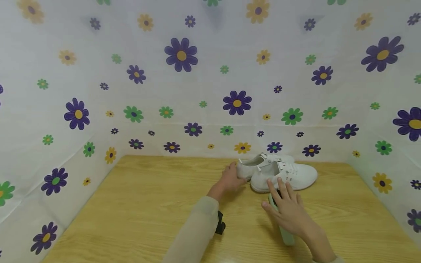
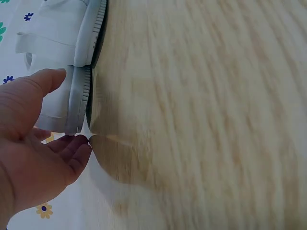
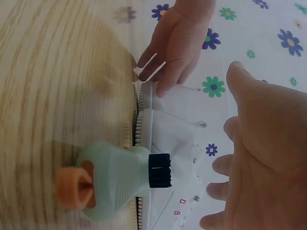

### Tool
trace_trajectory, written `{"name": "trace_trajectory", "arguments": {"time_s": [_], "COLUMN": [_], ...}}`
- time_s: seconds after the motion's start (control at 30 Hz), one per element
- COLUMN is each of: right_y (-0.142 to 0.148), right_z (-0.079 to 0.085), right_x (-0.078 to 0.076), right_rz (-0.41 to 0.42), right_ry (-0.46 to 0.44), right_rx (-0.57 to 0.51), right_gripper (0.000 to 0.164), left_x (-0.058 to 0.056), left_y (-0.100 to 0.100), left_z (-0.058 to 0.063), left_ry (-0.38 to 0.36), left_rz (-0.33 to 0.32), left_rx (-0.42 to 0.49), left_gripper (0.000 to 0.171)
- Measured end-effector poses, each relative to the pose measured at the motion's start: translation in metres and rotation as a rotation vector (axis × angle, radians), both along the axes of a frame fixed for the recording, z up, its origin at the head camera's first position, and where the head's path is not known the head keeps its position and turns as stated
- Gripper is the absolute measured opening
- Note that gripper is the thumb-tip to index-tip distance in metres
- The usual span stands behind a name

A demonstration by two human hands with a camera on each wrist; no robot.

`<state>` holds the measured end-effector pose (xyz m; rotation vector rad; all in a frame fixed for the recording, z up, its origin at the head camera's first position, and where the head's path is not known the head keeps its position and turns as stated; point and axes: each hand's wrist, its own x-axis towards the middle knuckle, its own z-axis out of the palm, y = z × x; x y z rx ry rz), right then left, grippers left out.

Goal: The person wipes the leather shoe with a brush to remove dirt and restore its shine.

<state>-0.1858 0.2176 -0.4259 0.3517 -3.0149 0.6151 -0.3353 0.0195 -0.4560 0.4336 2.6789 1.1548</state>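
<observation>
White shoes [image 1: 300,174], side by side toward the back of the table [image 1: 148,204], look light, soft-sided, firm-soled, so take the heels; your left hand [image 1: 229,179] loosely touches the far heel [image 1: 242,170], your right hand [image 1: 290,213] spreads, empty, above the green brush [image 1: 288,238].

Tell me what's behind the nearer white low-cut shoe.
Behind the nearer shoe stands a matching white low-cut shoe; its heel and top edge show. Further back hangs a white, flower-printed backdrop. Much of the matching shoe's near side is covered.
</observation>
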Motion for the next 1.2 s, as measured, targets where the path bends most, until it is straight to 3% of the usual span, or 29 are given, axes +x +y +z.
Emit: {"name": "trace_trajectory", "arguments": {"time_s": [0.23, 0.4, 0.63, 1.2], "right_y": [-0.004, -0.004, -0.001, 0.02], "right_z": [-0.001, -0.001, 0.0, 0.01], "right_x": [0.001, 0.0, -0.003, -0.002], "right_rz": [0.012, 0.013, 0.005, 0.016], "right_ry": [-0.047, -0.059, -0.084, -0.123], "right_rx": [0.004, -0.023, -0.045, -0.074], "right_gripper": [0.074, 0.073, 0.076, 0.08], "left_x": [-0.004, -0.005, -0.007, -0.004], "left_y": [-0.003, -0.009, -0.013, -0.008], "left_z": [-0.004, -0.004, -0.001, -0.004], "left_ry": [0.114, 0.132, 0.114, 0.119], "left_rz": [0.023, 0.035, 0.015, 0.055], "left_rx": [-0.18, -0.304, -0.362, -0.409], "left_gripper": [0.07, 0.062, 0.061, 0.058]}}
